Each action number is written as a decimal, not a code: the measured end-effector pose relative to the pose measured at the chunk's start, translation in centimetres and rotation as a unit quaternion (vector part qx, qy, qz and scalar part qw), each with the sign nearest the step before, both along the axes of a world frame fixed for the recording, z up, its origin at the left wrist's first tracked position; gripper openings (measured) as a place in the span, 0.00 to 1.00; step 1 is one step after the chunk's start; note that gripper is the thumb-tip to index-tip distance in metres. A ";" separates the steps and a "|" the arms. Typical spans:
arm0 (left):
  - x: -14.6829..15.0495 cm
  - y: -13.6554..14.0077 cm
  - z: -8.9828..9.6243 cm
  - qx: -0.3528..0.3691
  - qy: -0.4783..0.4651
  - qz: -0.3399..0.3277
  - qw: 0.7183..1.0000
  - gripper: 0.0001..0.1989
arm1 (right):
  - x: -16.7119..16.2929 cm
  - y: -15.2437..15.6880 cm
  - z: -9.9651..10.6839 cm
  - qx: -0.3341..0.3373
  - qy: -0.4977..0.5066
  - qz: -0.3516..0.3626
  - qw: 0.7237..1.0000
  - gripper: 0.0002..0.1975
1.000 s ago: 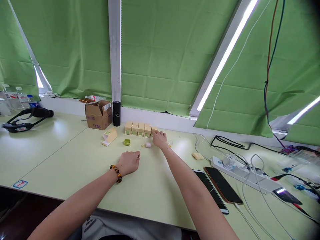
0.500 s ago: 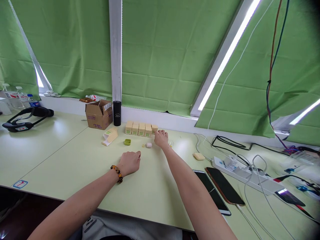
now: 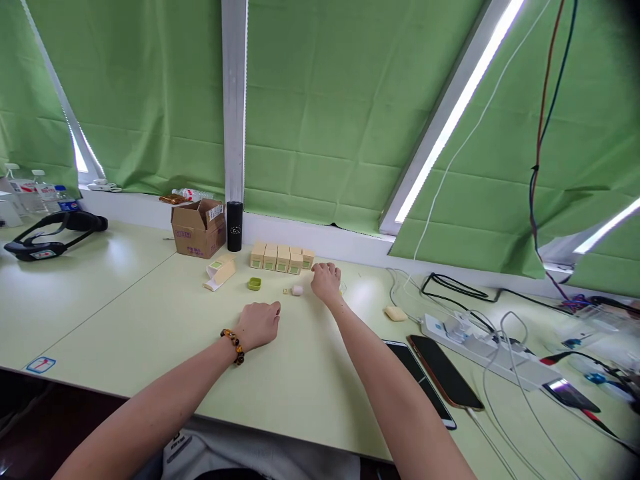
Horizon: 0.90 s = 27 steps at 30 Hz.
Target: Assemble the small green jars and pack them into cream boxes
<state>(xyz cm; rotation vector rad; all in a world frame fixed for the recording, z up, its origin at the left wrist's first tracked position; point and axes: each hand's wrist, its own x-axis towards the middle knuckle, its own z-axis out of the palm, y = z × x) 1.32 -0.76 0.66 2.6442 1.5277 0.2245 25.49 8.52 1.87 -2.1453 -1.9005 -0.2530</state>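
My left hand [image 3: 259, 325] rests on the table as a loose fist, with a beaded bracelet [image 3: 234, 346] at the wrist; I see nothing in it. My right hand [image 3: 326, 283] is just right of a row of small cream boxes [image 3: 283, 258], its fingers bent and a little apart, fingertips partly hidden. A clear round item [image 3: 343, 287] with some yellow shows beside its wrist. Between the hands lie a small pale pink piece [image 3: 297, 291], a tiny yellow piece [image 3: 285, 291] and a green square tray [image 3: 255, 284]. Farther left is an opened cream box [image 3: 220, 273].
A cardboard box [image 3: 199, 228] and a black tumbler [image 3: 234, 227] stand at the back. To the right are a cream block [image 3: 395, 313], two phones, one a dark phone [image 3: 444, 371], and a power strip [image 3: 480, 350] among cables. A black headset [image 3: 56, 235] lies at far left.
My right hand has shifted slightly right, away from the end box of the row. My left hand stays in its place. The view has moved a little.
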 end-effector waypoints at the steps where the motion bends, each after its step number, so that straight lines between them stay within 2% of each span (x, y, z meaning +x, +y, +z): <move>1: 0.0 0.0 0.0 0.000 -0.002 0.002 1.000 0.12 | -0.3 -1.0 -0.1 0.006 0.002 0.003 1.000 0.21; 8: -0.4 0.4 -0.1 0.000 -0.040 0.013 0.999 0.13 | -3.6 -9.2 -2.9 -0.049 0.035 0.063 0.996 0.09; 12: -1.2 1.8 0.5 0.032 -0.068 0.044 0.996 0.12 | -5.5 -12.0 -4.1 -0.019 0.026 0.122 0.992 0.08; 15: -2.3 3.4 1.5 0.067 -0.049 0.085 0.993 0.13 | -6.1 -12.5 -4.1 -0.019 0.029 0.121 0.992 0.09; 19: -3.4 5.7 2.1 0.091 -0.017 0.160 0.983 0.21 | -6.1 -12.3 -3.8 -0.020 0.026 0.121 0.992 0.10; 23: -3.5 7.9 1.3 0.036 -0.013 0.207 0.978 0.34 | -6.1 -12.3 -3.8 -0.022 0.023 0.123 0.992 0.09; 25: -3.2 8.7 0.7 0.035 -0.017 0.227 0.973 0.34 | -6.1 -12.3 -3.8 -0.021 0.024 0.123 0.992 0.09; 27: -2.9 9.1 0.3 0.041 -0.025 0.231 0.972 0.30 | -6.2 -12.3 -3.8 -0.020 0.027 0.124 0.992 0.08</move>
